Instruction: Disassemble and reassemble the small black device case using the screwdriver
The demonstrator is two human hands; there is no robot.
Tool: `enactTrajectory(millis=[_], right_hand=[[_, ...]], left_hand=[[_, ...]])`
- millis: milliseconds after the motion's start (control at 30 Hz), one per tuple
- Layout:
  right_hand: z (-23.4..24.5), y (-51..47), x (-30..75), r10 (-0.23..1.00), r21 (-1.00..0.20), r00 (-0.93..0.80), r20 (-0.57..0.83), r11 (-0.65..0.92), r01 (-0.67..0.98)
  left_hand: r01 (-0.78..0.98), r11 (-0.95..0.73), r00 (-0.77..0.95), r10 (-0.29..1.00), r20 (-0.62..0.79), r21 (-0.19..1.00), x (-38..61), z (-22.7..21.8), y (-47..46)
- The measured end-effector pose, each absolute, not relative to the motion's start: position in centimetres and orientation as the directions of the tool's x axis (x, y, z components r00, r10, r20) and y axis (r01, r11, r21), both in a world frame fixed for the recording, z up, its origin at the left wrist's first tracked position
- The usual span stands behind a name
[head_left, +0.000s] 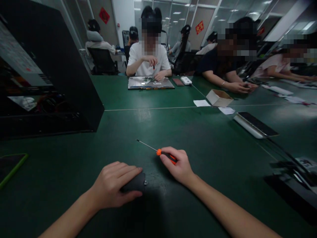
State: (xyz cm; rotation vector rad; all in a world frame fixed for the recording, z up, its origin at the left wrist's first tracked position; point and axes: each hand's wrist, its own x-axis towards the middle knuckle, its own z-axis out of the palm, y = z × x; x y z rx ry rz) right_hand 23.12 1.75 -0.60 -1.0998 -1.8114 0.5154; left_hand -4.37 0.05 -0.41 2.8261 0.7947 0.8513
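My left hand (114, 185) is wrapped over a dark grey boxy part (135, 182) on the green table, thumb on the near side and fingers on the far side. A small metal tab sticks out at the part's right end. Most of the part is hidden under the palm, and I cannot make out its kind. To its right, my right hand (179, 165) grips the black and orange handle of a screwdriver (158, 152). The screwdriver's thin shaft points away to the left, with its dark tip apart from the grey part.
An open black computer case (81, 99) stands at the left, above a green-edged mat (15, 168). Across the table (143, 125), a person works on a flat panel (151, 84). A small open box (219, 98), papers and a lamp (257, 125) are at the right.
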Motion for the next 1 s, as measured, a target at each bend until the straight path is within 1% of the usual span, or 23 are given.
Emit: enactTrajectory(millis=[167, 333, 400, 433, 500, 533, 600, 667, 733, 800, 900, 1000], right_hand=[[-0.6, 1.6, 23.2, 0.829, -0.713, -0.266, 0.492, 0.559, 0.424], [0.0, 2.0, 24.0, 0.791, -0.667, -0.363, 0.492, 0.611, 0.427], [1.0, 2.0, 25.4, 0.751, -0.586, -0.466, 0.467, 0.658, 0.473], [1.8, 2.0, 26.4, 0.732, -0.519, -0.523, 0.437, 0.68, 0.518], [3.7, 1.9, 28.3, 0.707, -0.368, -0.611, 0.357, 0.707, 0.603], [4.7, 1.8, 29.2, 0.704, -0.328, -0.641, 0.305, 0.71, 0.623], [6.9, 1.6, 30.6, 0.697, -0.321, -0.69, 0.194, 0.71, 0.627], [8.5, 1.5, 31.2, 0.685, -0.333, -0.721, 0.099, 0.706, 0.625], [9.5, 1.5, 31.3, 0.679, -0.329, -0.732, 0.056, 0.705, 0.628], [9.8, 1.4, 31.2, 0.672, -0.33, -0.737, 0.065, 0.712, 0.62], [9.9, 1.3, 31.4, 0.656, -0.352, -0.743, 0.135, 0.733, 0.583], [9.9, 1.4, 31.7, 0.649, -0.367, -0.739, 0.18, 0.741, 0.562]], left_hand=[[0.475, -0.851, 0.689, 0.519, 0.506, 0.226, -3.2, -0.1, 0.1], [0.568, -0.786, 0.612, 0.601, 0.514, 0.244, -0.9, 0.3, 0.6], [0.612, -0.733, 0.575, 0.67, 0.47, 0.297, 0.0, 0.8, 0.6], [0.629, -0.701, 0.556, 0.708, 0.436, 0.336, 0.3, 1.1, 0.7], [0.658, -0.638, 0.526, 0.77, 0.36, 0.401, 0.8, 1.6, 0.6], [0.669, -0.613, 0.52, 0.79, 0.326, 0.419, 0.9, 1.9, 0.6], [0.681, -0.591, 0.519, 0.806, 0.285, 0.432, 1.1, 2.1, 0.7], [0.675, -0.598, 0.526, 0.801, 0.286, 0.432, 1.1, 2.0, 0.8], [0.663, -0.612, 0.532, 0.79, 0.305, 0.431, 1.2, 1.8, 0.9], [0.654, -0.621, 0.535, 0.783, 0.317, 0.432, 1.2, 1.7, 1.0], [0.642, -0.632, 0.55, 0.774, 0.315, 0.435, 1.1, 1.6, 1.0], [0.643, -0.646, 0.576, 0.762, 0.297, 0.412, 1.0, 1.6, 1.0]])
